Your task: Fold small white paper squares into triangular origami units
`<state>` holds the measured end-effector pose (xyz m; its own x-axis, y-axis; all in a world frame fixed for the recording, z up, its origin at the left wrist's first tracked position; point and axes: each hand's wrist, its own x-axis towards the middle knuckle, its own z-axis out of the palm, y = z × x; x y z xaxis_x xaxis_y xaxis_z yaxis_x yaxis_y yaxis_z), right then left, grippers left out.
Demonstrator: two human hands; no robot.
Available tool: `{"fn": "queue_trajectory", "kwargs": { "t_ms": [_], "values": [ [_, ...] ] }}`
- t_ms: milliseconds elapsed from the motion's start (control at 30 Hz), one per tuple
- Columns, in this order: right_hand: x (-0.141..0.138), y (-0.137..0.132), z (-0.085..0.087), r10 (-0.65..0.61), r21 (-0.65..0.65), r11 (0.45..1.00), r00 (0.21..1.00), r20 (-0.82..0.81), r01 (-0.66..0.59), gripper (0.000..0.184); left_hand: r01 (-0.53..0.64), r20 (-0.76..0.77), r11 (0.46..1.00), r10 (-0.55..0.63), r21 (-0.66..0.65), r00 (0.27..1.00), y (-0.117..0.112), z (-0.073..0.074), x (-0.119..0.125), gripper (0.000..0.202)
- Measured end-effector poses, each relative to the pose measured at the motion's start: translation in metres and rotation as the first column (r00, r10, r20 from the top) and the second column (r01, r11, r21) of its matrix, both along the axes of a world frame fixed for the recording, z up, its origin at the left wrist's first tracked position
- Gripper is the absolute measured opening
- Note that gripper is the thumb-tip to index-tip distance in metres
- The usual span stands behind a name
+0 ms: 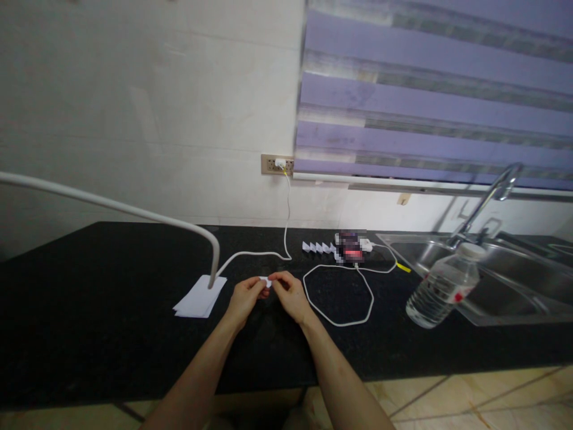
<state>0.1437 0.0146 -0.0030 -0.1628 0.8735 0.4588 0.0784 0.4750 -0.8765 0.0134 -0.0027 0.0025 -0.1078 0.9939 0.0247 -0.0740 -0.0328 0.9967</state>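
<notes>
Between my two hands is a small piece of white paper (265,281), held just above the black countertop (134,352). My left hand (246,298) pinches its left side between thumb and fingers. On the other side, my right hand (289,294) grips it with thumb and fingertips. The fingers cover much of the paper, so its full shape is hidden. To the left of my left hand lies a stack of white paper sheets (197,301). Several small folded white papers (317,247) stand in a row beyond my right hand.
A white cable (340,324) loops right of my hands, by a pixelated device (351,248). Another white cord runs to the wall outlet (271,164). A water bottle (441,289) stands before the steel sink (505,280) and faucet (487,197). A thick white cable (111,207) arches at left.
</notes>
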Motion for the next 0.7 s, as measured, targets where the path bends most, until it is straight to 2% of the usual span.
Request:
{"fn": "queue_trajectory", "kwargs": {
  "t_ms": [133, 300, 400, 700],
  "values": [
    [-0.0005, 0.0019, -0.0018, -0.013, -0.021, 1.0, 1.0, -0.011, 0.013, 0.016, 0.005, -0.066, 1.0, -0.004, 0.016, 0.998, -0.0008, 0.0016, 0.0003, 0.023],
    [-0.0017, 0.0011, 0.003, -0.009, -0.265, 0.964, 0.995, -0.099, -0.018, 0.023, -0.012, -0.09, 1.0, 0.014, 0.019, 0.996, 0.0006, -0.0006, -0.0004, 0.024],
    [-0.0013, -0.0011, 0.0071, 0.026, -0.348, 0.936, 0.995, -0.095, -0.058, 0.021, -0.011, -0.085, 1.0, 0.013, 0.019, 0.996, 0.0006, -0.001, 0.0, 0.026],
    [-0.0007, 0.001, 0.0037, -0.05, -0.293, 0.956, 0.996, -0.079, 0.025, 0.018, -0.022, 0.0, 0.999, 0.022, -0.038, 1.0, -0.0007, 0.0025, 0.0037, 0.028]
  ]
}}
